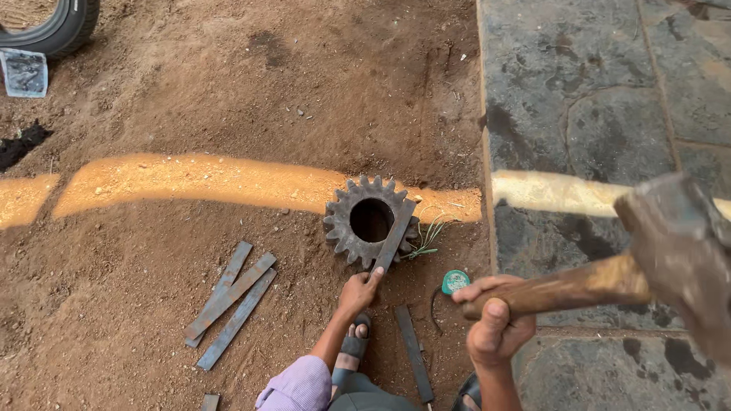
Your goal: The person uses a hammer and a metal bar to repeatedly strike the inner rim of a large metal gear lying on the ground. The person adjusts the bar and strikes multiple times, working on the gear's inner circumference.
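Left hand (359, 290) is down low on the dirt ground (152, 304), fingers pinching the near end of a flat metal strip (395, 237). That strip runs up and away, tilted, with its far end resting across the rim of a big toothed gear (346, 228) lying flat in the soil. The gear's round centre hole is dark and open, and the strip crosses its right side.

Right hand (495, 320) is up close to the camera, fist wrapped tight around a wooden handle (567, 289). It's a hammer, and the heavy worn hammer head (678, 243) hangs large and blurred at the right edge, over the stone paving (594, 99). The hammer is well apart from the strip and gear.

Just right of the gear, a tuft of thin green wires (428, 240) sits on the dirt. Near the right hand, a small teal tape measure (455, 281) lies at the edge of the paving. On the left, a loose stack of flat metal bars (228, 301) lies fanned in the soil, and another single bar (413, 352) lies near, between the person's sandalled feet. A band of sunlight (198, 179) cuts across the ground behind the gear. Far left corner: part of a black tyre (65, 27).
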The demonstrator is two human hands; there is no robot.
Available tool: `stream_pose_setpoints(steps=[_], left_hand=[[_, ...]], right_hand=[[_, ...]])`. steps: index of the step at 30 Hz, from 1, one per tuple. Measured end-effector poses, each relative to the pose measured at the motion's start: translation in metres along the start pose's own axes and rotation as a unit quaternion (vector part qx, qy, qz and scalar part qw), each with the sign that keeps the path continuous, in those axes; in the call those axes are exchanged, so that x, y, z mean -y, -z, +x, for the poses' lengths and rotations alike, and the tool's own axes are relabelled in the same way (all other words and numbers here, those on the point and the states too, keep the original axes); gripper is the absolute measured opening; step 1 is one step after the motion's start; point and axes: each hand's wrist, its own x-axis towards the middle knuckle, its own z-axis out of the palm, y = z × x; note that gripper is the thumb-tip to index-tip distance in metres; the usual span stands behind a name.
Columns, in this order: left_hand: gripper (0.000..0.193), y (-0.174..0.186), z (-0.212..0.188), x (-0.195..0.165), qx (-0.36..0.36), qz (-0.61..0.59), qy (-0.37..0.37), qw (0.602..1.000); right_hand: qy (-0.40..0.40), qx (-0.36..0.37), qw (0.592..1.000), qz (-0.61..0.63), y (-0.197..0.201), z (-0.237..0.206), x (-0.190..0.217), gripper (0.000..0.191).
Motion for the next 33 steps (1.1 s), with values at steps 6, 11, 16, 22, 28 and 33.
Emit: stream_pose_setpoints(steps=[6,11,16,22,28,33], left_hand=[[0.064,0.001,0.007,-0.006,0.056,-0.124,-0.029,0.99],[0.062,0.01,-0.001,-0.009,0.022,-0.031,-0.04,0.998],[0.061,0.009,-0.022,0.003,0.029,-0.016,-0.012,0.999],[0.064,0.003,-0.03,0.02,0.043,-0.004,0.03,0.999],[0.07,0.002,-0.02,0.027,-0.05,0.048,-0.062,0.996],[0.069,-0.001,-0.036,0.04,0.013,-0.052,0.021,0.998]], right_hand=[[-0.452,0.113,0.838,-0.283,-0.032,-0.069,-0.044,0.047],[-0.461,0.095,0.874,-0.119,-0.018,-0.07,-0.031,0.044],[-0.111,0.038,0.991,-0.062,0.008,-0.016,-0.003,0.038],[-0.17,0.083,0.975,-0.118,-0.022,-0.038,-0.034,0.036],[-0.469,0.059,0.866,-0.161,-0.029,-0.078,-0.038,0.043],[-0.26,-0.001,0.961,-0.091,0.012,-0.045,-0.019,0.048]])
